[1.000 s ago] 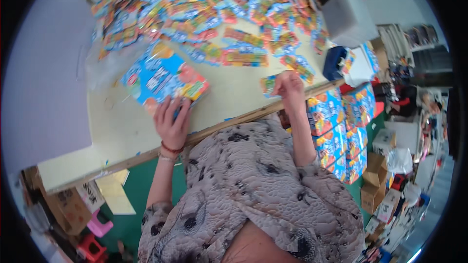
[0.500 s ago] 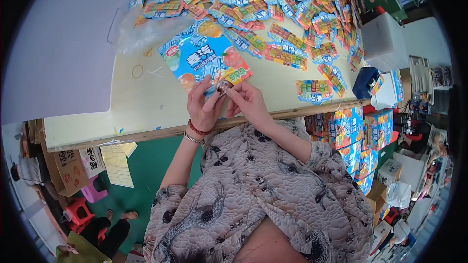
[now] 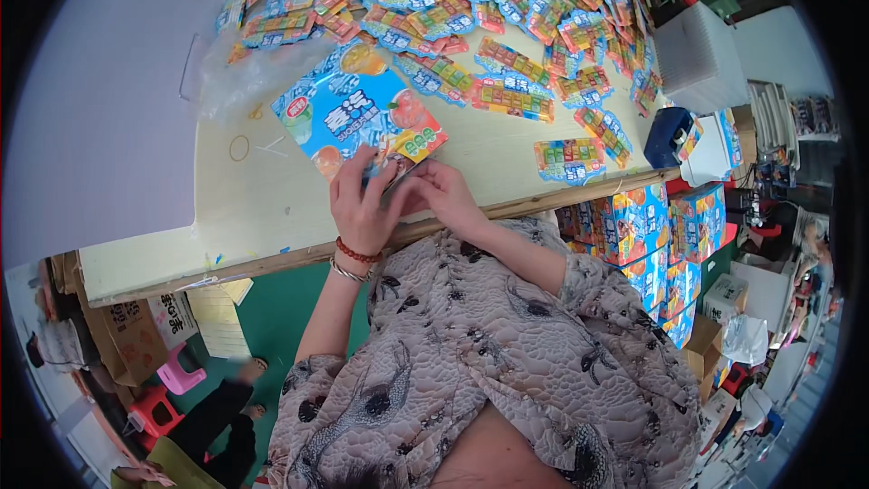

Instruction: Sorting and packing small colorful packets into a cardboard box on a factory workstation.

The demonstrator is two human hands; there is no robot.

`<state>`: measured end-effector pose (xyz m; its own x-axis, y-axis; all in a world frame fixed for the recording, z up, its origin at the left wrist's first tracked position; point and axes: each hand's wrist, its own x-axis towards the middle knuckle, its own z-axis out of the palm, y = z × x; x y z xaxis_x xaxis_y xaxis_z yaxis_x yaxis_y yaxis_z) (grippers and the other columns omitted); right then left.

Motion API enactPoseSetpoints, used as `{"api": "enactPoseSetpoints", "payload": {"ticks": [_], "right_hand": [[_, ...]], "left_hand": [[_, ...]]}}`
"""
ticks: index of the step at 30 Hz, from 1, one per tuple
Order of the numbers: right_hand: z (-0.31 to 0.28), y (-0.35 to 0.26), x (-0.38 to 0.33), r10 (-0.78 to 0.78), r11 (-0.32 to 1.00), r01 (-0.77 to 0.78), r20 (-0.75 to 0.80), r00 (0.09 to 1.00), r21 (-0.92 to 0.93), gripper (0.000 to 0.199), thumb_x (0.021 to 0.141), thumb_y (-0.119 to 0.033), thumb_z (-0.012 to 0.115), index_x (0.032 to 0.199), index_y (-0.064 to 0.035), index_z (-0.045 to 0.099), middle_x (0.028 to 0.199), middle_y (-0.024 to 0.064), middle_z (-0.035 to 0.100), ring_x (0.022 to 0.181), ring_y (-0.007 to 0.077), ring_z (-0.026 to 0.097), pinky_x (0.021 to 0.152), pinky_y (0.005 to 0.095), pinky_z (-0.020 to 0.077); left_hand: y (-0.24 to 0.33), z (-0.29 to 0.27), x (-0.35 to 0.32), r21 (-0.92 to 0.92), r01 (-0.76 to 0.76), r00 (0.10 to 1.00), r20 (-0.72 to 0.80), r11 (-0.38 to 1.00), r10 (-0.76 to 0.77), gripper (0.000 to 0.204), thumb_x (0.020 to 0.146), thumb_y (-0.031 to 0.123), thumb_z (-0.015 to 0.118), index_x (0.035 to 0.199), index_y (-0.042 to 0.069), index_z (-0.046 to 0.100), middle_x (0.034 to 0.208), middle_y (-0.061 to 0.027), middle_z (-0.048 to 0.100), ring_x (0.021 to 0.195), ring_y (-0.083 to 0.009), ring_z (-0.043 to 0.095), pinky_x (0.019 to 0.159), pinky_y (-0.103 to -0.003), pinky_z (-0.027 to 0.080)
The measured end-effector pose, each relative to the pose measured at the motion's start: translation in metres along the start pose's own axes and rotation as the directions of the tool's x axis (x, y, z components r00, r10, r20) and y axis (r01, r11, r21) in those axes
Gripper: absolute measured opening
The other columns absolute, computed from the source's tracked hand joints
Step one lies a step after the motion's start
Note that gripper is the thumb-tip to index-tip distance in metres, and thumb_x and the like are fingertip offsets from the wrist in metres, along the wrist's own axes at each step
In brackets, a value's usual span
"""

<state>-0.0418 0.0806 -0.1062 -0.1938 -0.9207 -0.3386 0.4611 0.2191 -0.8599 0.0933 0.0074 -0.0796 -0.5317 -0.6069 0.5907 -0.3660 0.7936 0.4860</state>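
So both hands meet right at the near edge of the table (image 3: 272,217), a bit left of the middle of the frame. The left hand (image 3: 362,204) has its fingers (image 3: 355,174) curled shut around a small yellow-and-orange packet (image 3: 412,147), and the right hand (image 3: 444,192) comes in from the right with its fingers pinched onto the lower side of the same packet, so the two hands touch each other around it. The packet pokes out above and to the right of the left hand's knuckles, its long axis running from lower left up to upper right. It overlaps the lower right corner of the big blue pouch (image 3: 348,113), which lies flat on the table just above the hands and tilts the same way, with its long side running diagonally toward the upper left. So the pouch sits straight up-frame from the fingers, and the left hand is the nearer one, basically touching its bottom edge, while the right hand is just beside that corner. Can't tell whether the packet is tucked inside the pouch mouth or only lying on top, since the fingers hide that bit. Further up, a heap of colourful packets (image 3: 507,18) fills the top of the frame, well apart from the hands, and a loose rubber band (image 3: 239,147) lies to the left of the pouch.
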Motion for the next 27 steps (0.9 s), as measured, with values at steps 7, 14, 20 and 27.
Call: {"api": "enactPoseSetpoints", "payload": {"ticks": [7, 14, 20, 27], "right_hand": [[-0.007, -0.011, -0.002, 0.306, 0.91, -0.33, 0.128, 0.943, 0.251, 0.024, 0.093, -0.017, 0.055, 0.109, 0.0005, 0.058, 0.08, 0.0076, 0.064, 0.068, 0.0143, 0.064, 0.062, 0.0298, 0.0571], [-0.033, -0.029, -0.021, 0.101, 0.994, -0.111, -0.285, 0.953, -0.02, 0.028, 0.092, -0.015, 0.054, 0.118, -0.0021, 0.052, 0.067, -0.0003, 0.051, 0.055, 0.0071, 0.049, 0.05, 0.0205, 0.0443], [-0.046, -0.047, 0.024, -0.384, 0.893, 0.295, -0.234, 0.893, -0.34, 0.023, 0.094, -0.018, 0.052, 0.114, -0.0065, 0.053, 0.075, 0.0007, 0.055, 0.065, 0.0067, 0.052, 0.054, 0.0196, 0.0436], [-0.074, -0.033, 0.14, -0.071, 0.806, 0.119, 0.105, 0.992, -0.58, 0.066, 0.095, -0.059, 0.028, 0.124, -0.0058, 0.054, 0.104, 0.0098, 0.065, 0.088, 0.0195, 0.063, 0.082, 0.0341, 0.0477]], "left_hand": [[-0.008, 0.006, -0.006, 0.131, 0.013, 0.996, -0.088, 0.991, -0.001, 0.029, 0.068, 0.014, 0.079, 0.095, 0.013, 0.067, 0.111, -0.008, 0.062, 0.104, -0.0262, 0.059, 0.083, -0.035, 0.043], [-0.011, 0.011, -0.009, 0.134, -0.032, 0.997, -0.063, 0.99, 0.04, 0.033, 0.072, 0.018, 0.076, 0.103, 0.013, 0.066, 0.115, -0.0071, 0.061, 0.111, -0.0264, 0.057, 0.092, -0.039, 0.041], [0.0, 0.016, -0.001, 0.414, 0.039, 0.994, 0.077, 0.91, -0.078, 0.058, 0.077, 0.026, 0.071, 0.129, 0.009, 0.051, 0.134, -0.0114, 0.049, 0.124, -0.0271, 0.046, 0.102, -0.04, 0.035], [-0.023, -0.003, -0.021, 0.25, 0.217, 0.976, -0.075, 0.944, -0.204, 0.062, 0.091, 0.032, 0.053, 0.141, 0.001, 0.032, 0.146, -0.0146, 0.034, 0.137, -0.0318, 0.026, 0.111, -0.045, 0.02]]}}
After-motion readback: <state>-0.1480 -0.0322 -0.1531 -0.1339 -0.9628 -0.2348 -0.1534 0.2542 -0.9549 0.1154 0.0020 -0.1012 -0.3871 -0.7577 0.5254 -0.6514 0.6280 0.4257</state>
